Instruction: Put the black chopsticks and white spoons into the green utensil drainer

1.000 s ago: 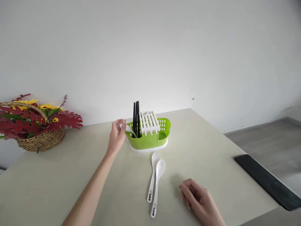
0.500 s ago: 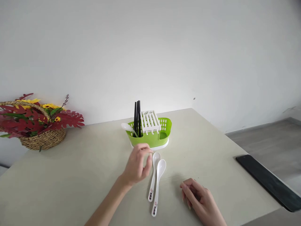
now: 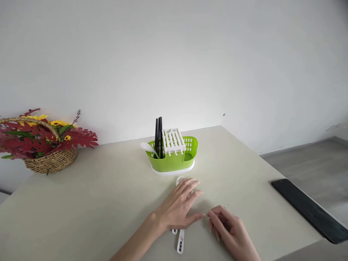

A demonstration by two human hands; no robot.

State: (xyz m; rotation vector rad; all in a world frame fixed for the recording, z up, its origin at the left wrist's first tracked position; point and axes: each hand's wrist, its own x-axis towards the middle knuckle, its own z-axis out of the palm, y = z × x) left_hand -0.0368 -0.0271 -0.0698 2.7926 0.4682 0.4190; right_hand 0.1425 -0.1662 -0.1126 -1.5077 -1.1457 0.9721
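My left hand (image 3: 181, 204), fingers spread, hovers over or rests on two white spoons; I cannot tell whether it touches them. One spoon (image 3: 180, 246) shows its printed handle below my palm, and the bowl of the other spoon (image 3: 179, 179) peeks out above my fingers. To the right, my right hand (image 3: 228, 228) lies on the table with its fingers curled in, and nothing shows in them. Beyond the hands stands a green cutlery holder (image 3: 171, 165) with a white slotted rack (image 3: 174, 140). Black chopsticks (image 3: 158, 137) and a white spoon (image 3: 147, 147) stand in its left part.
A wicker basket of artificial flowers (image 3: 53, 161) sits at the table's left. A black phone (image 3: 307, 208) lies along the right edge of the pale table (image 3: 103, 203). Behind the table rises a white wall (image 3: 168, 65).
My left hand has moved right and toward me, from left of the spoons to above them, and its fingers have spread. My right hand has stayed in place.
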